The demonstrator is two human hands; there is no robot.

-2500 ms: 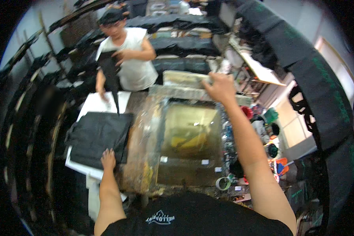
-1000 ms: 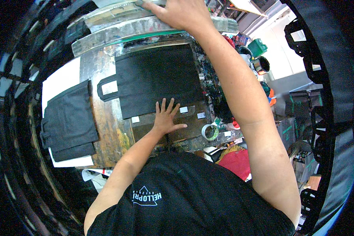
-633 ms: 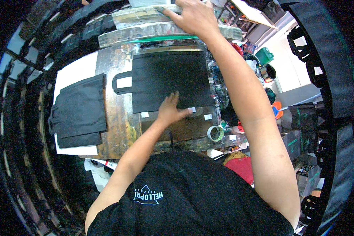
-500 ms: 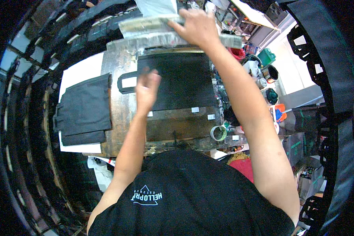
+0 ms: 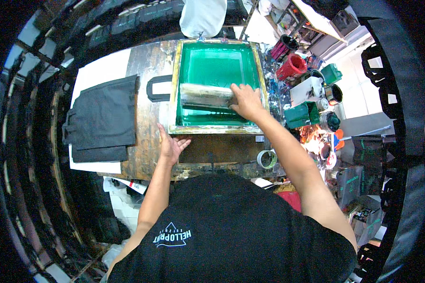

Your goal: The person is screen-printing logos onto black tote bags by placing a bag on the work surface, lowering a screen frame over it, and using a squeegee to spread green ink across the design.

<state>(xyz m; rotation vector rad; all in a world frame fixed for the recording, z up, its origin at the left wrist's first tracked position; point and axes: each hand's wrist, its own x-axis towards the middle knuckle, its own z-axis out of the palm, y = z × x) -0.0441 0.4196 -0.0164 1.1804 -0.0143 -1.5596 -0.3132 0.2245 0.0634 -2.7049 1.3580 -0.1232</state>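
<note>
A wooden-framed printing screen (image 5: 212,129) with a bright green mesh lies flat on the worktable. Across its lower half sits a squeegee (image 5: 205,95) with a pale, worn handle, and my right hand (image 5: 248,101) grips its right end. My left hand (image 5: 171,147) is at the screen's near left corner, palm turned up and fingers apart, holding nothing. A black handle loop (image 5: 150,89) sticks out from the screen's left side; the black bag it belongs to is hidden underneath.
A stack of folded black bags (image 5: 101,120) rests on white sheeting at the left. Along the right edge stand several cans and tubs, among them a red container (image 5: 292,67) and a green one (image 5: 301,114). A roll of tape (image 5: 267,159) lies near the front right.
The screen has come down from its raised position at the far side and now covers the black bag. My right hand has moved nearer; my left hand has shifted to the screen's near corner.
</note>
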